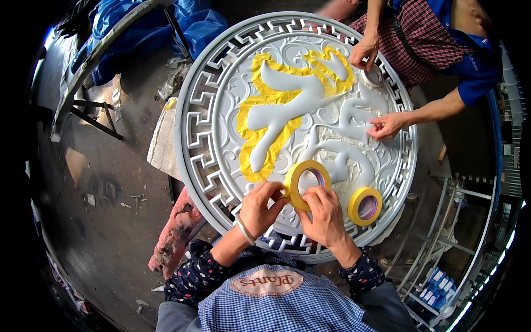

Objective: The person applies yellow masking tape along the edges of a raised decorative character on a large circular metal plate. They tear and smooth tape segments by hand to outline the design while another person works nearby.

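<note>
My right hand (323, 218) grips a roll of yellow masking tape (293, 191) held on edge above the near part of a round carved grey panel (191, 135). My left hand (260, 207), with a bracelet on its wrist, pinches at the roll's left edge; the tape end between its fingers is too small to make out clearly. A second roll of yellow tape (377, 206) lies on the panel to the right of my right hand. Crinkled yellow tape (246, 119) borders the smooth raised character (282, 110) on the panel's left and upper parts.
Across the panel, a co-worker's hands (387, 126) work at its right side, near a white tape roll (373, 76). A metal rack (442, 238) stands at right. Blue sheeting (193, 27) and a metal frame (94, 61) are at upper left; a pinkish bundle (176, 232) lies below the panel.
</note>
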The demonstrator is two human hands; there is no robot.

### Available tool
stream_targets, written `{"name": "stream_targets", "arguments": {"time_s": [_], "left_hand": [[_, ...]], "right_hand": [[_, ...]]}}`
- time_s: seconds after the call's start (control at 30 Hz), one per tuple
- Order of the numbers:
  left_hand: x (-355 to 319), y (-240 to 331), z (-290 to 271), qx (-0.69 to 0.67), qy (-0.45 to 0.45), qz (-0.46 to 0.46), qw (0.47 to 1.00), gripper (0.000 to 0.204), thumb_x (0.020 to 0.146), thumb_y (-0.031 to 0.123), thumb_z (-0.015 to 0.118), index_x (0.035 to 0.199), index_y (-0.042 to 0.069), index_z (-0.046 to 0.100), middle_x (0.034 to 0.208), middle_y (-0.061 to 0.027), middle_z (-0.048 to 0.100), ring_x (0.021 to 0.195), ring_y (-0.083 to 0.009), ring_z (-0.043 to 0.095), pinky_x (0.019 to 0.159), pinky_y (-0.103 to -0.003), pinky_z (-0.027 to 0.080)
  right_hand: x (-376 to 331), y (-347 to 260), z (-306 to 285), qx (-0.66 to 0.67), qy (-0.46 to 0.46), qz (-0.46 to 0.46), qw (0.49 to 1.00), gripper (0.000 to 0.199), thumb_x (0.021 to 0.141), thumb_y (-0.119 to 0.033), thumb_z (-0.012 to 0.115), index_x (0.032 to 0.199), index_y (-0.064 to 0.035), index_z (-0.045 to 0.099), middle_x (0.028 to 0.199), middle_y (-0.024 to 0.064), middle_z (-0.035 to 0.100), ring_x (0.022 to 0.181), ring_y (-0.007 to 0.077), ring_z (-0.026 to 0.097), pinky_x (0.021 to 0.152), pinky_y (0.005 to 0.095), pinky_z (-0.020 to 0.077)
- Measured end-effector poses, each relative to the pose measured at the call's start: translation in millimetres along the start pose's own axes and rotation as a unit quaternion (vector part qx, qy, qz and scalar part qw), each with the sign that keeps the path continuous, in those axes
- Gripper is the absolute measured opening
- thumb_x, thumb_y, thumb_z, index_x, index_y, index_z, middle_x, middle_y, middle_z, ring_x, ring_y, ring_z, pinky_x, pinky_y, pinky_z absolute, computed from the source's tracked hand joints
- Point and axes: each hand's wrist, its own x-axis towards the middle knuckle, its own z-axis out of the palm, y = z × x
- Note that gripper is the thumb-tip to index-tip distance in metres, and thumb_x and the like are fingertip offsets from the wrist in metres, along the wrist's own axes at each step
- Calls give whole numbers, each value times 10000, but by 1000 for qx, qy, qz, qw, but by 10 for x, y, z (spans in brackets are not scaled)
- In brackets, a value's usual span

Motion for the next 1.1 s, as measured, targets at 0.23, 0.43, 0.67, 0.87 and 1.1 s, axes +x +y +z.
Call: {"name": "stream_targets", "arguments": {"time_s": [0.23,0.43,0.67,0.87,1.1], "left_hand": [[-228,518,-326,43,31,128,990,199,816,-85,807,970,19,736,819,-75,632,716,-203,620,641,-320,466],[-268,633,-366,102,67,181,976,251,794,-93,817,996,34,740,827,-70,641,727,-212,634,659,-321,483],[-328,463,-334,90,99,61,989,669,783,-63,857,1385,24,578,963,-96,710,856,-197,700,775,-305,560],[-187,426,-406,103,23,112,988,811,718,238,965,1423,56,608,1315,-160,661,1201,-333,666,958,-419,548],[-134,461,-188,-22,-34,-8,999,269,833,71,868,1059,-11,749,919,-89,710,827,-188,674,748,-310,534]], "right_hand": [[4,-283,-385,68,49,-55,995,568,827,-15,790,1342,-20,552,1034,127,691,855,338,677,792,444,519],[164,-187,-432,108,63,-53,991,257,825,-49,818,1063,-131,766,935,70,677,801,294,694,684,392,545],[164,-300,-443,36,64,-25,997,134,845,-131,824,954,-112,747,888,61,662,755,301,683,674,409,536],[136,-207,-438,58,25,21,998,82,879,-116,788,932,-82,736,846,94,696,799,348,697,715,443,543],[143,-175,-354,21,2,-20,1000,109,858,-154,797,906,-104,714,834,58,627,731,310,639,677,425,497]]}}
